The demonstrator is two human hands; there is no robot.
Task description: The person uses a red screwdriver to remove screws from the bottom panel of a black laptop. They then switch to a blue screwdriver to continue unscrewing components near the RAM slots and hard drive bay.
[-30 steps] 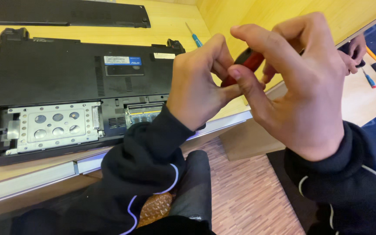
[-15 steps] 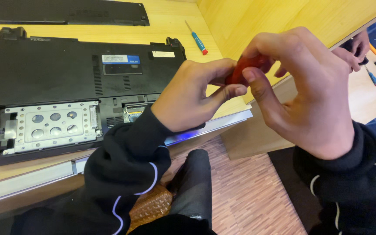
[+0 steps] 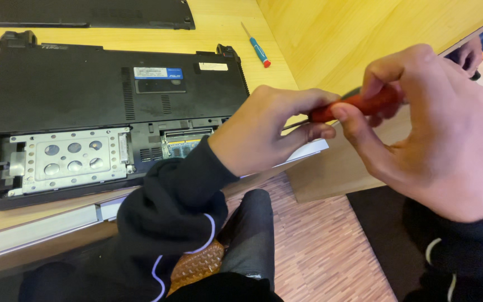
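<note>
At the lower edge of the frame are the person's black sleeves and lap above a reddish woven floor. Just above, right of centre, the right hand (image 3: 443, 140) grasps the red-handled screwdriver (image 3: 359, 104), thumb and fingers clamped round the handle. The left hand (image 3: 264, 131), at centre, pinches the tool's front end with thumb and fingertips; whether a bit sits there is hidden by the fingers. The tool hangs in the air off the desk edge, touching nothing else.

To do this well, I judge the right hand should keep the handle steady while the left works only the tip, with the tool held over the desk, so a small part cannot drop to the floor.

Beyond, centre left, the black overturned laptop (image 3: 102, 106) lies on the yellow wooden desk (image 3: 219, 25), its silver drive bay (image 3: 65, 159) uncovered. At the top lie a black cover panel (image 3: 85, 14) and a small blue-handled screwdriver (image 3: 258, 50). Another person's hand (image 3: 468, 53) shows at upper right.
</note>
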